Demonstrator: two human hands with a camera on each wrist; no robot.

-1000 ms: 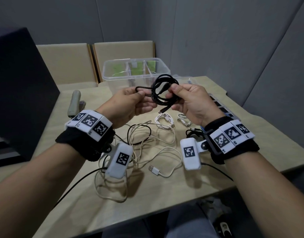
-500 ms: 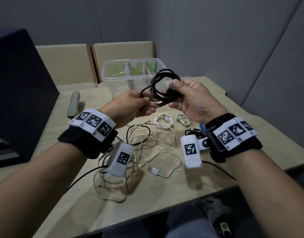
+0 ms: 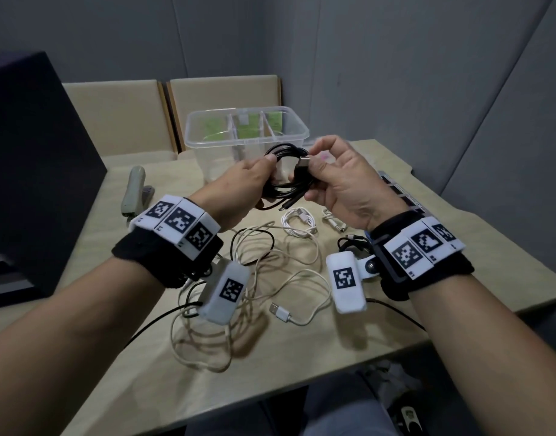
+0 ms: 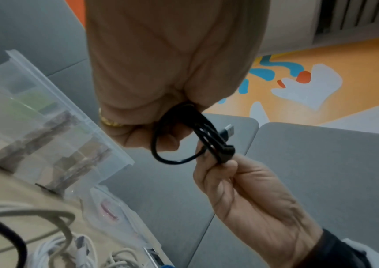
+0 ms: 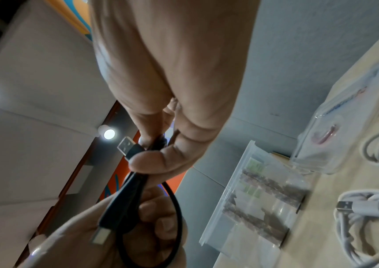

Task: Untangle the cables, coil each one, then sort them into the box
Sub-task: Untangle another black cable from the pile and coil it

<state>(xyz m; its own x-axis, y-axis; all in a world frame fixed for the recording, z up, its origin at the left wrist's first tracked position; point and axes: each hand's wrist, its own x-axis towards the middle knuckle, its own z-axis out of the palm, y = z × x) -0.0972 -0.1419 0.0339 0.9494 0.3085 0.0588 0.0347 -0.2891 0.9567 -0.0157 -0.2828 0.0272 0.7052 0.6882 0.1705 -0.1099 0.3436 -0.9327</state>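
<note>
A black cable (image 3: 283,184) wound into a small coil hangs in the air in front of the clear box (image 3: 207,158). My left hand (image 3: 264,171) grips the coil's left side. My right hand (image 3: 312,163) pinches the cable just behind its USB plug (image 3: 303,162), its other fingers spread. In the left wrist view the coil (image 4: 204,130) runs from my left fist to the right hand's fingertips (image 4: 225,168). The right wrist view shows thumb and forefinger pinching behind the plug (image 5: 126,146); the cable's second plug (image 5: 101,237) lies against my left palm.
Loose white cables (image 3: 270,269) and a black cable (image 3: 254,240) lie tangled on the table below my wrists. Two small white coils (image 3: 298,220) (image 3: 333,220) rest behind them. A stapler (image 3: 135,190) lies left, a dark panel (image 3: 34,168) stands beyond it, a keyboard (image 3: 402,193) lies right.
My left hand has let go of the free end and come in to grip the coil. My right hand has shifted from holding the coil to pinching the plug end.
</note>
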